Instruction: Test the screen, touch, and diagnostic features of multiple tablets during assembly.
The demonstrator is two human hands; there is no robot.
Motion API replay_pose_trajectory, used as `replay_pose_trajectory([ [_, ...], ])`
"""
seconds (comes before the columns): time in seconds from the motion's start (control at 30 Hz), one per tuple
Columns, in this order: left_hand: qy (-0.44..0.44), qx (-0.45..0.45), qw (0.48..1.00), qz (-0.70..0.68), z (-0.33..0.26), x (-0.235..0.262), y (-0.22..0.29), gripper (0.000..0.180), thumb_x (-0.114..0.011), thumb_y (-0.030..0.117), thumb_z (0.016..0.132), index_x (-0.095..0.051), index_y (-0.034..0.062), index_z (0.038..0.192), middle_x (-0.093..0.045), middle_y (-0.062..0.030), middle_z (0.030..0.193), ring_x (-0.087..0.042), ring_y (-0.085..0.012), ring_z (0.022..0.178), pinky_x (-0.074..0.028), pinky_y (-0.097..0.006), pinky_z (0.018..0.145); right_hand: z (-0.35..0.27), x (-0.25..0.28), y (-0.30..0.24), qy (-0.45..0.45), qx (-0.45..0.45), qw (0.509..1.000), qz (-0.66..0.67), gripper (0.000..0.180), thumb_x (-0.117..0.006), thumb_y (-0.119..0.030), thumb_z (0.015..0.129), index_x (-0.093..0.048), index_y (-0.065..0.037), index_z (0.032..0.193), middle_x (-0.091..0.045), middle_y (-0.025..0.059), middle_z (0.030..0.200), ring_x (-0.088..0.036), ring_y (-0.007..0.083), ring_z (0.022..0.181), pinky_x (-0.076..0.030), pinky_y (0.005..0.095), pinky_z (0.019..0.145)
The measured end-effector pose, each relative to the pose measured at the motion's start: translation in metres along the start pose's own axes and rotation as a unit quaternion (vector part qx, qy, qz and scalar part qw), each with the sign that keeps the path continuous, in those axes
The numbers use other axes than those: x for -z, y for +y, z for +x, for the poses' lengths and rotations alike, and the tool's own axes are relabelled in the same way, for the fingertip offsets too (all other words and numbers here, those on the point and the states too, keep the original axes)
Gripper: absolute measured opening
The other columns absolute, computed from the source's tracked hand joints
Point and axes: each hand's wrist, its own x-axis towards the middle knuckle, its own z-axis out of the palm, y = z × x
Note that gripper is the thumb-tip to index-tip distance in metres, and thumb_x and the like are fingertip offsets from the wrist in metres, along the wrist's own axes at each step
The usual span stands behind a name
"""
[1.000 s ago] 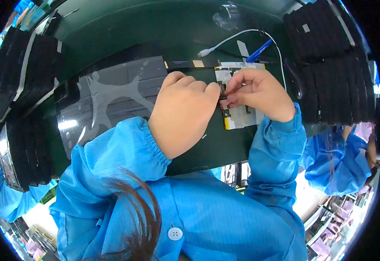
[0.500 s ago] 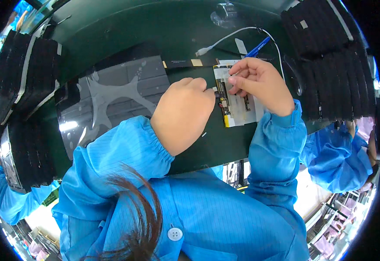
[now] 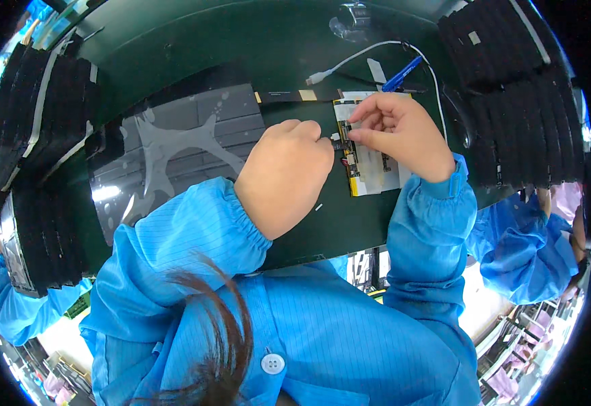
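Observation:
A battery pack with a circuit board [image 3: 358,184] along its left edge lies on the dark green table, partly covered by translucent film. My left hand [image 3: 285,177] is closed just left of the board. Its fingertips are turned away from view, and a small dark piece [image 3: 339,145] shows between them and the board edge. Over the upper part of the board hovers my right hand [image 3: 404,135], its fingers bent and the thumb apart from the forefinger, with nothing visible between them. A dark flat strip with gold-coloured ends [image 3: 280,98] runs from a glossy black screen panel [image 3: 180,149] towards the board.
Beyond the board lie a white cable [image 3: 319,77] and a blue pen [image 3: 402,74]. Stacks of black padded sheets stand at left [image 3: 21,122] and right [image 3: 526,135]. A small white sliver [image 3: 318,207] lies near the table's front edge. Other blue-sleeved people [image 3: 526,250] are at both sides.
My right hand has moved slightly left over the board, and its thumb and forefinger now reach the board's left edge. My left hand has stayed in nearly the same place.

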Motion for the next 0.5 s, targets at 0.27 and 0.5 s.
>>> replay_pose_trajectory([
  [0.27,-0.018,-0.003,1.000,0.004,0.005,-0.006,0.000,0.015,-0.061,0.005,0.070,-0.063,-0.0002,0.084,-0.054,-0.0120,0.078,-0.056,-0.0286,0.077,-0.047,-0.036,0.071,0.004,-0.001,0.005,-0.013,-0.015,0.999,-0.039,0.018,-0.070,-0.004,0.068,-0.062,-0.001,0.084,-0.059,0.0025,0.070,-0.053,0.0065,0.062,-0.043,0.0204,0.055],
  [0.5,-0.018,-0.012,1.000,0.010,0.005,-0.003,-0.003,0.013,-0.061,0.004,0.070,-0.062,-0.0001,0.082,-0.055,-0.0123,0.078,-0.056,-0.0291,0.078,-0.047,-0.037,0.072,0.012,0.001,0.002,-0.020,-0.026,0.999,-0.036,0.016,-0.071,-0.003,0.066,-0.061,0.000,0.078,-0.061,0.0044,0.070,-0.057,0.0097,0.063,-0.047,0.0221,0.057],
])
